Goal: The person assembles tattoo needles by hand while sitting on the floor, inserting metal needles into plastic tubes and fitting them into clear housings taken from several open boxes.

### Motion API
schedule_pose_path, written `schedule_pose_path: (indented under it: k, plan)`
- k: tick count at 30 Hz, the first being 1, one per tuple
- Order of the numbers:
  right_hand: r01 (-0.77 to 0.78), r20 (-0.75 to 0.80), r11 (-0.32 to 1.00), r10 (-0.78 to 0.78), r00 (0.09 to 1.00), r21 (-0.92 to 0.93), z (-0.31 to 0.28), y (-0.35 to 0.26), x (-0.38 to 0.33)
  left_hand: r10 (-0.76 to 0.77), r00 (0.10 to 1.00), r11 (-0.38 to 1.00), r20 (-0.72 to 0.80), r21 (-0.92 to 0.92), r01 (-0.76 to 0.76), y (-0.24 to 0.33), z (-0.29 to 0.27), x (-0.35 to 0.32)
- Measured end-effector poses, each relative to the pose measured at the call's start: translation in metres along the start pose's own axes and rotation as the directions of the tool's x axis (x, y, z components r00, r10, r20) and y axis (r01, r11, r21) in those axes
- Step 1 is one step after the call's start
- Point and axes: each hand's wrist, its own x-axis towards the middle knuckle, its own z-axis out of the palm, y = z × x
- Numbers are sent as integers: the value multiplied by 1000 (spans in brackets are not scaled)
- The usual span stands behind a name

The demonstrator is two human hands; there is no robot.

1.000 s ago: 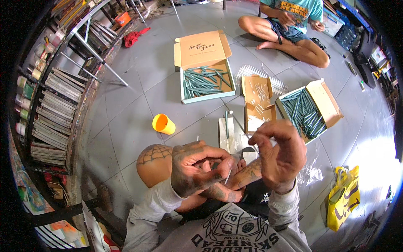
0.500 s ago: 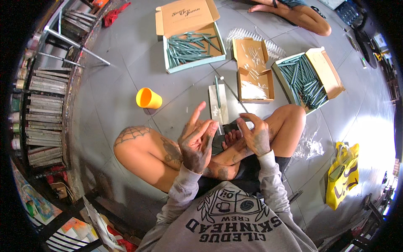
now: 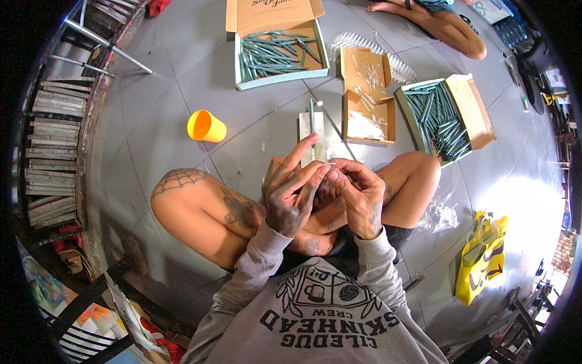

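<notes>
In front of my crossed legs, my left hand (image 3: 292,197) is closed in a pinch of thumb and finger, its index finger stretched forward. My right hand (image 3: 362,197) pinches close against it, fingertips nearly touching. Between the fingertips shows a small thin white piece (image 3: 330,163), too small to make out fully. Just beyond my hands, a dark green pen-like stick (image 3: 312,115) lies on a pale flat strip (image 3: 304,124). Farther right, an open cardboard box (image 3: 391,121) contains several small white pieces (image 3: 367,125).
Two open boxes hold many green sticks: one at the far middle (image 3: 285,80), one at the right (image 3: 418,124). A yellow cup (image 3: 207,126) stands left. Clear plastic (image 3: 441,212) and a yellow bag (image 3: 482,261) lie right. Another person's leg (image 3: 445,30) shows far right.
My right hand has moved left and forward to meet my left hand, and their fingertips now come together at the small white piece. The view has shifted slightly.
</notes>
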Motion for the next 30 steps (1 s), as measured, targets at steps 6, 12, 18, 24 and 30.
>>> schedule_pose_path:
  k: [6, 12, 18, 24, 30]
  plan:
    - [34, -85, 998, -38, 996, -43, 8, 9, 12, -304, 947, 929, 99, -189, 318, -15, 6, 6]
    - [53, -218, 989, -21, 976, 141, 7, 52, 68, -498, 853, 768, 156, -378, 517, -149, 35, 48]
    - [-26, -217, 982, 68, 974, 189, 6, 128, 136, -544, 797, 817, 262, -53, 575, -257, 97, 111]
    - [40, -373, 977, 42, 927, 210, 9, 158, 152, -565, 626, 786, 537, 118, 608, -257, 108, 122]
    - [228, -351, 957, -154, 924, 181, 3, 142, 145, -490, 783, 713, 384, -341, 613, -249, 101, 118]
